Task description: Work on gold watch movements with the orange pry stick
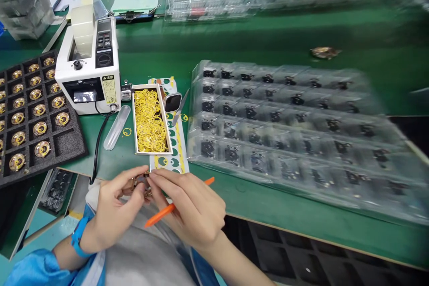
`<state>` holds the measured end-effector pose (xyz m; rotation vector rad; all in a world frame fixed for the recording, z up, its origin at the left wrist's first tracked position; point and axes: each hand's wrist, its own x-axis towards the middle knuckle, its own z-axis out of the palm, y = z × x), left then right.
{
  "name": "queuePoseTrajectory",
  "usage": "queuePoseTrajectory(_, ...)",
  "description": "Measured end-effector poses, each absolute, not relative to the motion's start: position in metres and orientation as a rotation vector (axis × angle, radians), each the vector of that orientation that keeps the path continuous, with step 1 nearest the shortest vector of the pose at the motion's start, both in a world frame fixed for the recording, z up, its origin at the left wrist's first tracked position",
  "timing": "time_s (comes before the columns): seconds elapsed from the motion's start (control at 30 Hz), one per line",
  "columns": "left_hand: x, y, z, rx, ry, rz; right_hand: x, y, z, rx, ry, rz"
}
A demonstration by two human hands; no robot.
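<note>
My left hand [115, 208] and my right hand [192, 210] meet just below the table's front edge, both pinching a small brass-coloured round part [139, 184] between their fingertips. An orange stick tool [164, 212] also lies across my right hand's palm, its tip showing past the knuckles. Just beyond the hands lies a sticker sheet [174, 143] with a white box of yellow rings [149, 120] on it.
A black foam tray [72, 145] of brass parts is on the left. A white tape dispenser [89, 65] stands behind it. A large clear blister tray [291, 129] of small black parts fills the right. A smartwatch [172, 102] and tweezers [180, 107] lie near the box.
</note>
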<state>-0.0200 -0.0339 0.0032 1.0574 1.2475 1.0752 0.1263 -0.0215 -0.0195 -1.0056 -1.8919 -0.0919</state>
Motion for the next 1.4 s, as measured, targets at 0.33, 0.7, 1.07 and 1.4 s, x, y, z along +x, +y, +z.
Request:
queuePoseTrajectory(0.33,-0.017,-0.034,-0.002,1.227,1.329,1.109,0.136,-0.017,-0.020,-0.908,-2.043,-0.149)
queuePoseTrajectory(0.7,-0.015,-0.038,-0.007,1.532,1.329,1.214,0.130,-0.018,-0.019,-0.964,-1.988,-0.171)
queuePoseTrajectory(1.07,-0.011,-0.040,-0.009,1.491,1.378,1.217,0.126,-0.022,-0.022,-1.039,-1.922,-0.120)
queuePoseTrajectory(1.4,-0.021,-0.025,-0.004,0.929,1.232,1.047,0.140,-0.026,-0.007,-1.023,-1.811,0.508)
